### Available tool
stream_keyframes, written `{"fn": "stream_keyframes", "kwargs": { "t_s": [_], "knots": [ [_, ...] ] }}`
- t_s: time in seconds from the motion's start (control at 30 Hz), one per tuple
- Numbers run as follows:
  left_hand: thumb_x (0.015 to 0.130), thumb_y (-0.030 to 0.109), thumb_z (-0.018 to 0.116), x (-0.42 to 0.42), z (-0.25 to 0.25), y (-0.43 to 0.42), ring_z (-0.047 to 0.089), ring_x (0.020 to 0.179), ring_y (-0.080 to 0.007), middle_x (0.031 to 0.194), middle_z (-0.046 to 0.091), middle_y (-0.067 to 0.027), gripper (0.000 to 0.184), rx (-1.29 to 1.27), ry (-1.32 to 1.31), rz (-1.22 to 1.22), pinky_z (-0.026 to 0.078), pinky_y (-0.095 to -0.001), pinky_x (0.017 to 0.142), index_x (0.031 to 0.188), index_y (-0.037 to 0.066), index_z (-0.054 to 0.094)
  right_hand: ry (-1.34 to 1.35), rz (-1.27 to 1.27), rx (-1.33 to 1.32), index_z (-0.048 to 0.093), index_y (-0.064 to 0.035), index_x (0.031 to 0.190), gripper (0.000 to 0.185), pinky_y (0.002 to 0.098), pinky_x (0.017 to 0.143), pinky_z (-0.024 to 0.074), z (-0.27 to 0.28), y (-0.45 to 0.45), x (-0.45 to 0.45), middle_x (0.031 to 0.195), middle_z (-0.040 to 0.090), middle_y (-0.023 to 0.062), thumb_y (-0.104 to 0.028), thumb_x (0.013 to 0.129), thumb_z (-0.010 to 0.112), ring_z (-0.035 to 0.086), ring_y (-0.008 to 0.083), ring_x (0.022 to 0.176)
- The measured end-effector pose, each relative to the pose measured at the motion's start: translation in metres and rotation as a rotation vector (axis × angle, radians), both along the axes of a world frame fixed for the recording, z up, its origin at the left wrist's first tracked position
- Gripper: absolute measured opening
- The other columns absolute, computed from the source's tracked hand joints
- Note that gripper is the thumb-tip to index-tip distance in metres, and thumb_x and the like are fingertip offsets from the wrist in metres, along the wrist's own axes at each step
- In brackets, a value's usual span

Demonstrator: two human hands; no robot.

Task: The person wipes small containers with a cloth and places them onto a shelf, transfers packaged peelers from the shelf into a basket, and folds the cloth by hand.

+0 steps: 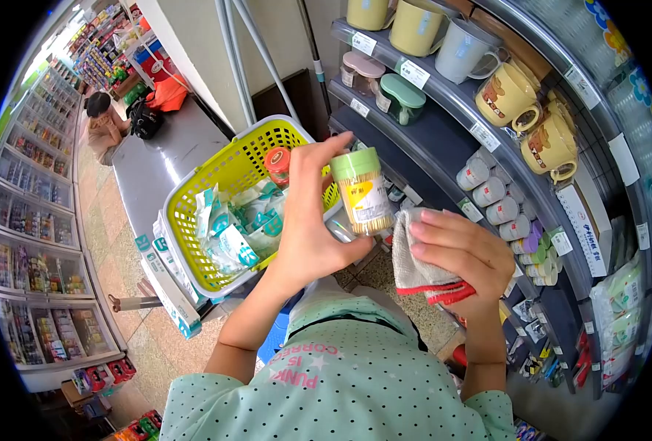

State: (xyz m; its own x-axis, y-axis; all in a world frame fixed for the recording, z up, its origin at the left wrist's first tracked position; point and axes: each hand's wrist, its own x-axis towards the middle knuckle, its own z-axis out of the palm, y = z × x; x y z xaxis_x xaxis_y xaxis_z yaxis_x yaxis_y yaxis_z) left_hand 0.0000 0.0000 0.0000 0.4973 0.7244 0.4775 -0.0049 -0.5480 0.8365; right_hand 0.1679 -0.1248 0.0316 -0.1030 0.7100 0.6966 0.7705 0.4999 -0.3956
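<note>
My left hand (313, 224) grips a clear jar of toothpicks (364, 195) with a green lid and a yellow-and-white label, its fingers at the lid and thumb under the base. The jar is held up, slightly tilted, in front of the shelves. To its right, my right hand (462, 253) is closed on a folded grey cloth (427, 259) with a red edge. Behind my left hand stands a yellow-green basket (194, 283). Inside it lie several white-and-teal packets (238, 246) and a jar with a red lid (277, 162).
Shelves (443, 95) on the right carry mugs (506, 95), lidded containers (399, 99) and small white cups (488, 191). A grey table (146, 173) holds a black bag (146, 117). Another person (102, 128) is beside it. Glass-fronted cases (39, 198) line the far left.
</note>
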Motion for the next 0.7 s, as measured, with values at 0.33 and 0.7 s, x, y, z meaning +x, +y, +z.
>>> {"fn": "stream_keyframes", "kwargs": {
  "t_s": [0.33,0.7],
  "knots": [
    [0.051,0.001,0.079,0.006,0.001,-0.002,0.048,0.108,-0.0351,0.112,0.048,-0.0153,0.074,0.252,0.035,-0.073,0.042,-0.0396,0.092,0.119,0.003,0.050,-0.035,-0.032,0.054,0.070,-0.0068,0.090,0.029,0.0380,0.087,0.0525,0.000,0.030,-0.008,0.102,0.070,0.0080,-0.010,0.062,0.076,0.066,0.0248,0.102],
    [0.052,0.000,0.081,0.001,-0.007,-0.003,0.049,0.114,-0.0277,0.120,0.046,-0.0118,0.078,-0.020,-0.116,-0.023,0.045,-0.0393,0.096,0.122,0.006,0.047,0.036,0.055,-0.014,0.070,-0.0053,0.091,0.030,0.0365,0.086,0.0545,-0.003,0.022,-0.012,0.100,0.070,0.0082,-0.010,0.062,0.076,0.066,0.0252,0.101]
  ]
}}
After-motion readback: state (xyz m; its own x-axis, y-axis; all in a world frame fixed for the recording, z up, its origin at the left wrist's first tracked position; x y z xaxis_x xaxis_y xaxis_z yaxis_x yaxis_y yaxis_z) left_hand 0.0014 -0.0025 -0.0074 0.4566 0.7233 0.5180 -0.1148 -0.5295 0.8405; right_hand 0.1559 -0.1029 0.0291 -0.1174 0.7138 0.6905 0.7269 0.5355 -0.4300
